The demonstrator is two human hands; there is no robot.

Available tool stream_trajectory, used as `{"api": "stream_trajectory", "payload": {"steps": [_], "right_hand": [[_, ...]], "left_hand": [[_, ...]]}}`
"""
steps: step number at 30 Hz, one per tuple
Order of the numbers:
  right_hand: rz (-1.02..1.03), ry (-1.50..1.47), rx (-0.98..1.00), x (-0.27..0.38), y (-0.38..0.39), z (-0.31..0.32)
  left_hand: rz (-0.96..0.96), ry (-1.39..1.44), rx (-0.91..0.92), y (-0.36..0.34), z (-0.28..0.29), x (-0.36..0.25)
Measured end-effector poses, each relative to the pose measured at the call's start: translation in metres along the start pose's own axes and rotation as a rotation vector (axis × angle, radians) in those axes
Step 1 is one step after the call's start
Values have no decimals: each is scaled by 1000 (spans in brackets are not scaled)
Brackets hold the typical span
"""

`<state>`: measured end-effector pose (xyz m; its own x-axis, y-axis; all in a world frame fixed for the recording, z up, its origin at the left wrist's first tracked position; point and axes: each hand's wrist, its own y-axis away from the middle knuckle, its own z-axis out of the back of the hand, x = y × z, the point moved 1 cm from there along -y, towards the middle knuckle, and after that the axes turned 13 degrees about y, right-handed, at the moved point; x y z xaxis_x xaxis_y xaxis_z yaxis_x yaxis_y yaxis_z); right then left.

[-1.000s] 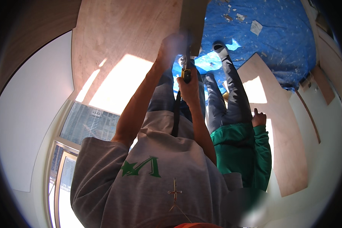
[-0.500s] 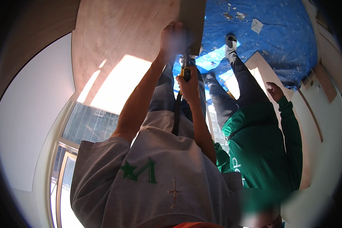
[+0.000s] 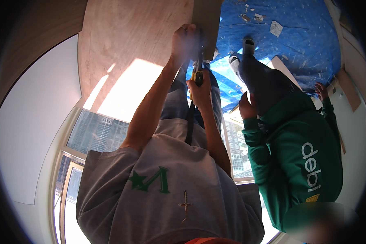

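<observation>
In the head view, your right hand (image 3: 201, 91) is clenching its fingers around the handle of a yellow-and-black tool (image 3: 198, 78), which is sitting just off the near right side of the large wooden board (image 3: 130, 36). Your left hand (image 3: 183, 44) is showing by the board's right edge, near the tool's far end, but blur is hiding whether its fingers are grasping anything. To the board's right, a co-worker in green (image 3: 288, 142) is standing near a blue sheet (image 3: 305, 44).
</observation>
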<state>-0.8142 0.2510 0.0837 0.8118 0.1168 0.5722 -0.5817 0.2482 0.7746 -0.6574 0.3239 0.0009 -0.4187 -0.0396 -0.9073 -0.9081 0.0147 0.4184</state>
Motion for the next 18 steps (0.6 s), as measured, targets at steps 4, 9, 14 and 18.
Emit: {"api": "stream_trajectory", "payload": {"steps": [4,9,14,18], "right_hand": [[-5,-26,2,6,-1,-1],[-24,-56,-2,8,-1,-3],[225,99,-64,-3,-5,-11],[190,239,-61,-16,-9,-11]], "left_hand": [[279,131,-42,4,2,-1],[281,112,-55,6,3,-16],[246,86,-53,7,3,-19],[151,133,-44,6,3,-16]]}}
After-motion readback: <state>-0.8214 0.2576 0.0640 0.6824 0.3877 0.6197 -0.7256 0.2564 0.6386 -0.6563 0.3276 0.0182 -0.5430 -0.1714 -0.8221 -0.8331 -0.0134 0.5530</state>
